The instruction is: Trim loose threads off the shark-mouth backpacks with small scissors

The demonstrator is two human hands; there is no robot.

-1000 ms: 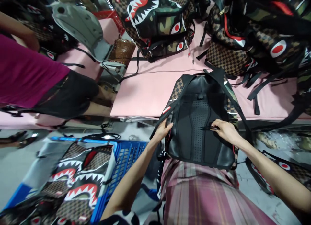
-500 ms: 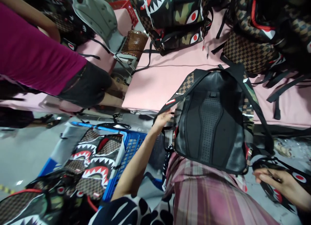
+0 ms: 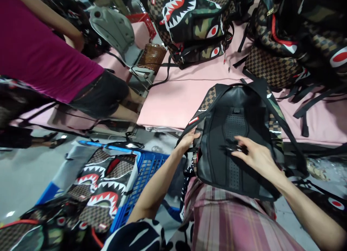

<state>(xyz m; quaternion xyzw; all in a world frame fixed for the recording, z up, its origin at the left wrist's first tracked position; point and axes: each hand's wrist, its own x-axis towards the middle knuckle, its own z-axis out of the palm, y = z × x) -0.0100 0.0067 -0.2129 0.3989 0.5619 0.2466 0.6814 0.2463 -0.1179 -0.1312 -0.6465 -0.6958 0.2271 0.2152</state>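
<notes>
A backpack [image 3: 213,146] with a black padded back panel and checkered, camouflage sides leans at the pink table's edge above my lap, its back facing me. My left hand [image 3: 188,139] is closed at its left side, gripping the edge by the shoulder strap. Over the middle of the back panel, my right hand [image 3: 256,155] pinches a small dark tool, which looks like thread snips [image 3: 230,148]. Motion blurs the tool, and I cannot tell whether its tips touch the bag.
More shark-mouth backpacks [image 3: 199,27] stand on the pink table [image 3: 165,103], with checkered bags [image 3: 273,66] at right. A blue crate [image 3: 149,168] of shark-face pieces is at lower left. A person in a magenta top [image 3: 48,52] is at left, near a grey chair [image 3: 112,30].
My right hand has come in from the lower right, carrying the dark tool over the back panel. My left hand stays at the bag's left side. The view has shifted slightly.
</notes>
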